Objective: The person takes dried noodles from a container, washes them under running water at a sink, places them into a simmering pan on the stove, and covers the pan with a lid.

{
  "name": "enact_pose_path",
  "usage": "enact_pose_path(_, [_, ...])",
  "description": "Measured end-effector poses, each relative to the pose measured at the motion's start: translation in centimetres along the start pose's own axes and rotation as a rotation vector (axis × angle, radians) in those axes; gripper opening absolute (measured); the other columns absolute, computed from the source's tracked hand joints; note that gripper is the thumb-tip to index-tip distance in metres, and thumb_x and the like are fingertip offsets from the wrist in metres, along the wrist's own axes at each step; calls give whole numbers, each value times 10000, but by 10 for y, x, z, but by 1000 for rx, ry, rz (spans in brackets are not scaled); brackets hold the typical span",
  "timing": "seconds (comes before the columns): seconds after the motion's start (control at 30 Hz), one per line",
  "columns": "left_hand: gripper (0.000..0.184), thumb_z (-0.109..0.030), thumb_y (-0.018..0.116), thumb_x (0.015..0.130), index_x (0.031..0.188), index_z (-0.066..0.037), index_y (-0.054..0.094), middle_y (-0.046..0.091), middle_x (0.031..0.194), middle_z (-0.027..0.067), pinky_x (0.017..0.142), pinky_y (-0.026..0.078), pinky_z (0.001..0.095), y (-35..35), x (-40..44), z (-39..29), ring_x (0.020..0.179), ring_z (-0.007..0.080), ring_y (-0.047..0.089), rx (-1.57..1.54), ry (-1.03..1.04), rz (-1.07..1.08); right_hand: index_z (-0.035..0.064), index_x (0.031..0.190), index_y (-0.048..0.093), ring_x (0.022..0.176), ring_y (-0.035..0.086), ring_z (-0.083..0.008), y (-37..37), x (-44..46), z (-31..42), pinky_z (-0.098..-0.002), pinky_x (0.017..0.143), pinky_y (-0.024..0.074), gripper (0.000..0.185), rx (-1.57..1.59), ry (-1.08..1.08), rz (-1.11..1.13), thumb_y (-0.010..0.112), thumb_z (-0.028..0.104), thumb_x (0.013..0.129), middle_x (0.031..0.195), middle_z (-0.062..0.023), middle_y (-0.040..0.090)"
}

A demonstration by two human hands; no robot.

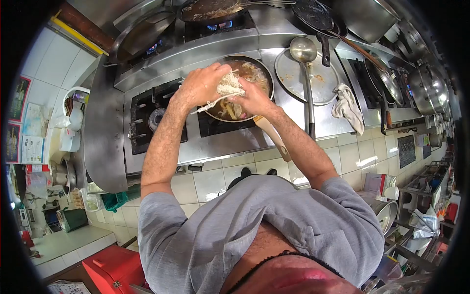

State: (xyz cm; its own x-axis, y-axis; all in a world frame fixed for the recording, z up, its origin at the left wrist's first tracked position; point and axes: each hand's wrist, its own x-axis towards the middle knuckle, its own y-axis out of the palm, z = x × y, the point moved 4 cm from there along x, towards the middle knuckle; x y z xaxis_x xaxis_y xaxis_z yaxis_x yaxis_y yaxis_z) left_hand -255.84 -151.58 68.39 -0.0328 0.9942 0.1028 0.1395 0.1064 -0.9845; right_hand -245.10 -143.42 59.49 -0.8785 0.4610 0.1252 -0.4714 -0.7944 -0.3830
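My left hand [199, 87] and my right hand [255, 100] are both closed around a bundle of pale thin noodles [230, 85]. Some strands stick out below my left hand. Directly beneath them is a frying pan [269, 78] holding brown liquid with pieces of food [252, 72] in it. The pan's light-coloured handle [274, 139] points toward my body, passing under my right forearm. My hands and the noodles hide the pan's left part.
A ladle [306, 61] lies across a round metal tray [288, 93] on the right, beside a crumpled cloth [346, 108]. Flames burn under a pan [208, 11] at the back. A bare burner [155, 119] is on the left. More pans [383, 78] stand at the far right.
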Motion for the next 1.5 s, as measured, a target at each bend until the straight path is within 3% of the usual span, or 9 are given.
enact_pose_path(0.27, [337, -82, 651, 636, 948, -75, 525, 605, 931, 130, 736, 468, 447, 10, 22, 8, 915, 353, 566, -158, 82, 2, 30, 1158, 474, 963, 585, -321, -13, 3, -2, -372, 827, 474, 504, -123, -64, -97, 699, 160, 726, 997, -179, 611])
enact_pose_path(0.4, [356, -53, 646, 617, 952, -58, 526, 613, 926, 143, 739, 462, 432, -4, 24, 9, 908, 354, 564, -213, 49, 22, 60, 1251, 431, 1171, 449, -300, -32, 1, 6, -366, 952, 375, 676, -260, -322, -137, 741, 119, 653, 1273, -163, 450])
enact_pose_path(0.53, [379, -55, 669, 619, 971, -59, 531, 617, 915, 159, 737, 456, 417, -9, 24, 22, 896, 354, 569, -301, -6, 25, 109, 1293, 399, 1229, 356, -340, -77, -79, -5, -436, 1000, 297, 713, -599, -60, -476, 737, 128, 665, 1339, -156, 371])
enact_pose_path(0.67, [384, -55, 670, 631, 990, -56, 533, 628, 877, 159, 714, 467, 405, -5, 27, 38, 863, 348, 588, -312, 7, 16, 38, 1224, 378, 1168, 348, -423, -90, -184, -120, -472, 953, 320, 716, -658, 758, -658, 761, 188, 638, 1228, -313, 364])
enact_pose_path(0.77, [387, -55, 672, 625, 986, -52, 532, 633, 873, 153, 705, 470, 395, -10, 33, 42, 854, 336, 598, -336, 23, 3, 27, 1160, 362, 979, 519, -365, -97, -205, -158, -451, 771, 456, 612, -661, 856, -636, 707, 125, 664, 1067, -271, 489])
enact_pose_path(0.83, [396, -70, 723, 575, 924, -31, 539, 625, 851, 126, 724, 454, 340, -13, 37, 44, 816, 260, 602, -414, -36, 41, 13, 1117, 351, 625, 586, -278, -97, -202, -175, -372, 503, 478, 523, -10, 925, -609, 627, 61, 676, 861, -197, 551])
enact_pose_path(0.87, [396, -70, 723, 575, 924, -31, 539, 625, 851, 126, 724, 454, 340, -14, 39, 46, 816, 260, 602, -409, -7, 42, -2, 1113, 360, 388, 493, -192, -95, -199, -180, -290, 348, 395, 483, 108, 842, -562, 579, 21, 683, 683, -116, 542])
enact_pose_path(0.97, [398, -63, 724, 563, 914, -34, 539, 606, 826, 92, 732, 445, 307, -8, 45, 53, 794, 196, 576, -427, 54, 68, -14, 1069, 437, 387, 474, -111, -99, -191, -92, -245, 359, 378, 415, 619, 665, -432, 583, -9, 681, 592, -55, 503])
enact_pose_path(1.5, [400, -23, 741, 537, 891, -29, 553, 604, 810, 47, 711, 445, 281, -5, 57, 54, 763, 130, 558, -563, -126, 83, -25, 1184, 453, 380, 452, -89, -220, -306, 89, -223, 316, 344, 505, 508, 452, -591, 653, 38, 725, 583, -18, 495])
